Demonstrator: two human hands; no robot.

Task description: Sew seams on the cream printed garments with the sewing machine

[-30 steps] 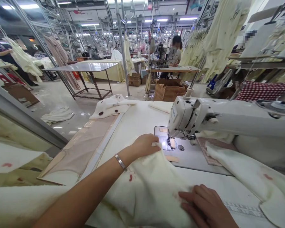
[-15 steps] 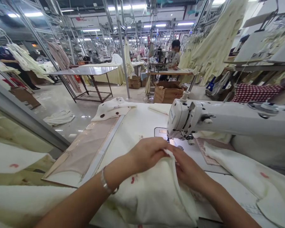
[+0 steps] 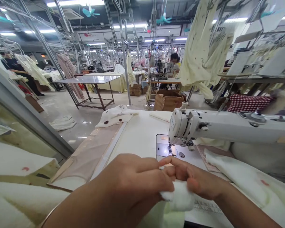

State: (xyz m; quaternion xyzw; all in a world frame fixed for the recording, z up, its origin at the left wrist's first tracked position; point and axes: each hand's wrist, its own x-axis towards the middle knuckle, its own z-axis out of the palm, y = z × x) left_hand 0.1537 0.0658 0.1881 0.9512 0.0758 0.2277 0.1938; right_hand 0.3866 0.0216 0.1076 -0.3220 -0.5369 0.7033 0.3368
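Close in front of me, a piece of white, pale yellow-tinged fabric (image 3: 180,198) is pinched between both hands, its edge gathered up and its lower part hanging down. My left hand (image 3: 142,180) is closed on it, the fingers pointing right. My right hand (image 3: 187,177) grips the same cloth from the other side, thumb pressed to it, fingertips meeting the left hand. Just beyond them stands a white sewing machine (image 3: 182,126), its needle area lit over the metal plate (image 3: 161,148). The hands are apart from the needle.
A white cloth with dark spots (image 3: 116,115) lies at the table's far left corner. White fabric (image 3: 247,171) with a red mark is right of the machine. A metal post (image 3: 33,107) slants at left. Beyond are a cardboard box (image 3: 168,99), hanging garments (image 3: 197,50) and a seated person (image 3: 174,60).
Both hands have come up and nearer to me with the fabric, away from the needle area. The cloth's edge is now bunched between the fingers. My view has tilted up slightly.
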